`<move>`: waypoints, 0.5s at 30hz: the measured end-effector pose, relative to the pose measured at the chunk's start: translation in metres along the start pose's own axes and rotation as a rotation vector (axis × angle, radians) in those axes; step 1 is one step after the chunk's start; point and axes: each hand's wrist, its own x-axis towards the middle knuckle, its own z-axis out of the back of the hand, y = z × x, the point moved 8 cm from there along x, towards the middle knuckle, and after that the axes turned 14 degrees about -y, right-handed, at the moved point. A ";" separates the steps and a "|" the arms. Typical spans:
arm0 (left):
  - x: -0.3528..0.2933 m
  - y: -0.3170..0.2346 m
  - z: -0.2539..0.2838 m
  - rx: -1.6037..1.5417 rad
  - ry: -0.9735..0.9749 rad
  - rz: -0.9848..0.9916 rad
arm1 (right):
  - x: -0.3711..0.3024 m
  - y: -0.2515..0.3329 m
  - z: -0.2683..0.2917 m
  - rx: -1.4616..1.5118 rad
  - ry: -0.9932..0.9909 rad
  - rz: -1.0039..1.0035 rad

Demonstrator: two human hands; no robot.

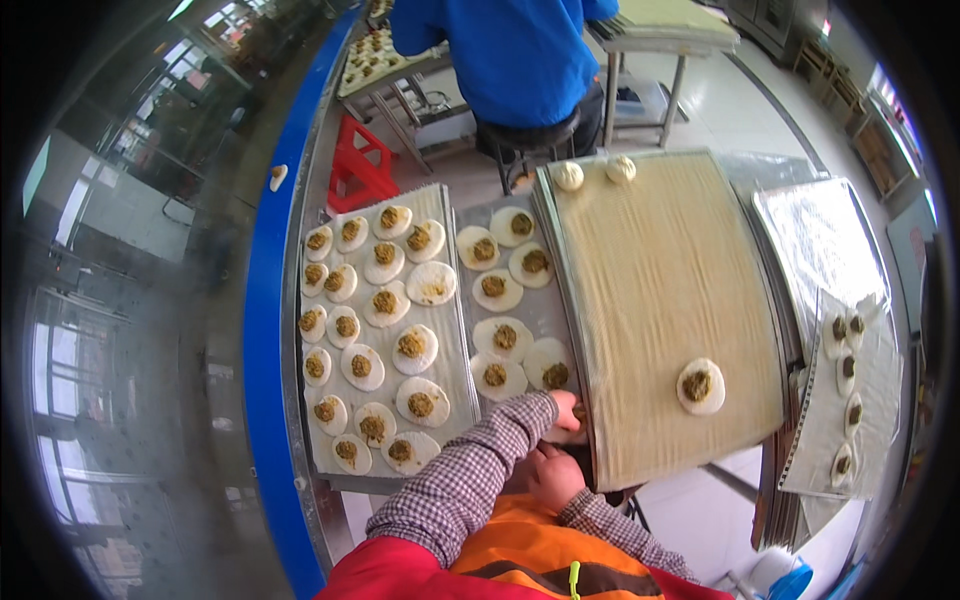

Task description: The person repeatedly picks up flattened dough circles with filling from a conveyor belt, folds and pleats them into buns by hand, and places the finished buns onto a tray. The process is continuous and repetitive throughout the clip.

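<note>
Near the front edge of the worktop, my left hand (567,411) reaches across with its fingers curled down at a round dough wrapper (562,436) topped with brown filling. Just below it, my right hand (556,478) is closed at the wrapper's near edge. Most of the fingertips are hidden, and only part of this wrapper shows. Several flat wrappers with filling, one of them (547,364) close to my left hand, lie on the grey metal strip (545,300). Further left, a cloth-lined tray (455,385) carries rows of the same filled wrappers.
On the right, a cloth-covered board (660,270) bears two pleated buns (568,177) at its far end and one open filled wrapper (700,387). Beyond it lie a shiny metal tray (820,235) and a cloth with filled pieces (815,455). A person in blue (515,60) sits ahead near a red stool (358,165).
</note>
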 end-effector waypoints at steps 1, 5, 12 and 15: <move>0.004 -0.002 -0.002 0.005 -0.004 -0.002 | -0.004 -0.012 -0.009 0.092 0.118 -0.179; 0.008 -0.008 -0.008 0.054 -0.051 -0.012 | -0.014 -0.028 -0.021 0.335 0.141 -0.473; -0.058 -0.028 0.044 0.038 -0.544 -0.145 | -0.007 -0.011 -0.041 0.408 0.190 -0.300; -0.116 -0.032 0.077 -0.297 -0.502 -0.335 | -0.019 -0.030 -0.032 0.305 0.130 -0.559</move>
